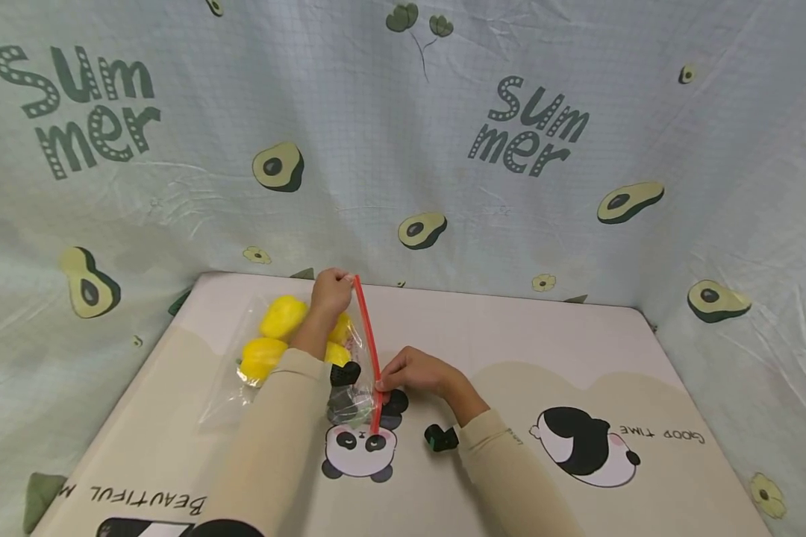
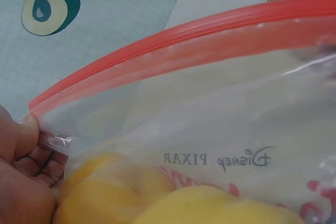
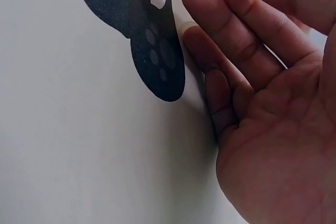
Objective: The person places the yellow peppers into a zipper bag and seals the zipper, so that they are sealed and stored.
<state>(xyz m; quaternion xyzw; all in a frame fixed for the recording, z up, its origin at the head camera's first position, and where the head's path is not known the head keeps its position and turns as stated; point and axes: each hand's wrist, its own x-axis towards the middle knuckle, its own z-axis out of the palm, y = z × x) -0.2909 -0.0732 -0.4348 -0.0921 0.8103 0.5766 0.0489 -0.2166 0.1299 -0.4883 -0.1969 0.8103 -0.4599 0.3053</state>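
A clear zip bag (image 1: 225, 395) with a red zip strip (image 1: 368, 328) along its right edge lies on the table. Several yellow lemons (image 1: 284, 317) sit inside it, partly hidden by the left forearm. At the far end of the strip my left hand (image 1: 331, 291) pinches the bag's corner; the left wrist view shows thumb and fingers on that corner below the red strip (image 2: 173, 40). My right hand (image 1: 419, 371) pinches the strip nearer its close end. In the right wrist view a bit of red shows between the right hand's (image 3: 278, 87) thumb and fingertips.
The table (image 1: 510, 335) carries printed pandas, one of them (image 1: 587, 447) to the right of the right forearm. A pale curtain (image 1: 356, 112) with avocado prints hangs behind and beside the table. Small black devices (image 1: 441, 438) are worn at both wrists.
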